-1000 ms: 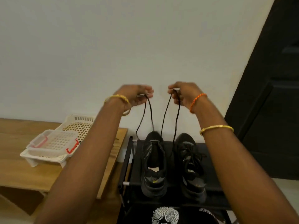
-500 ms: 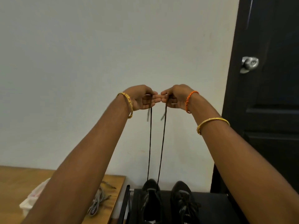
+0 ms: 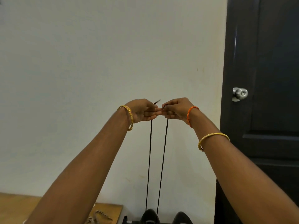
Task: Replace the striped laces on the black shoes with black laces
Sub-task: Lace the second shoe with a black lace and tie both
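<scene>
Centre of frame, before a pale wall (image 3: 97, 62): left hand (image 3: 142, 110) and right hand (image 3: 175, 109), raised with fingertips touching, each pinching one end of the black lace (image 3: 163, 159); both strands run taut toward 6 o'clock into the left black shoe (image 3: 149, 216); second black shoe (image 3: 182, 218) just beside it at 5 o'clock. At 7 o'clock, striped lace (image 3: 98, 216) lying on a wooden table (image 3: 16, 206); at 3 o'clock, dark door (image 3: 275, 126) with metal knob (image 3: 240, 94).
</scene>
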{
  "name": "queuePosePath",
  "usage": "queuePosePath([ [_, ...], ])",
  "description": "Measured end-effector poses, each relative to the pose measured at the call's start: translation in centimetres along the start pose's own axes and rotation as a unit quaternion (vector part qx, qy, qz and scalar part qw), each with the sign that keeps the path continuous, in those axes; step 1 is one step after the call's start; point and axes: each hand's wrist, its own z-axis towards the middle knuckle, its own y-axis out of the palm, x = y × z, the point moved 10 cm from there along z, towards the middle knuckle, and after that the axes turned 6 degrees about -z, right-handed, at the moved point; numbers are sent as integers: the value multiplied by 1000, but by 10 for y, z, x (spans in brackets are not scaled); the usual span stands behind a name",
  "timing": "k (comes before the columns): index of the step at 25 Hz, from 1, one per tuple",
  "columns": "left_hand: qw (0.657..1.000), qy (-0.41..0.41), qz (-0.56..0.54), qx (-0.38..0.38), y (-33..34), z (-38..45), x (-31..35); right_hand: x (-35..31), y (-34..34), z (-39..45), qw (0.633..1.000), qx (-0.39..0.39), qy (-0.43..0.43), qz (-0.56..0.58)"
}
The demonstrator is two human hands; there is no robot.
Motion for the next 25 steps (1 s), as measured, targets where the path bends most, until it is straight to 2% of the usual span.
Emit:
queuePosePath([
  [5,985,63,112,117,-19,8,19,-19,-6,10,986,28,-33,-160],
  [8,979,68,117,153,-23,9,23,-26,-6,17,991,33,-37,-126],
  [16,992,47,15,114,-14,23,15,-33,4,26,995,4,-19,-99],
  [21,988,86,3,129,-9,22,23,-50,-5,25,990,28,-46,-131],
  [23,978,117,46,168,-19,22,22,-39,-8,23,994,41,-30,-96],
  [25,957,131,158,204,-35,24,5,-6,-7,18,997,50,16,-57],
])
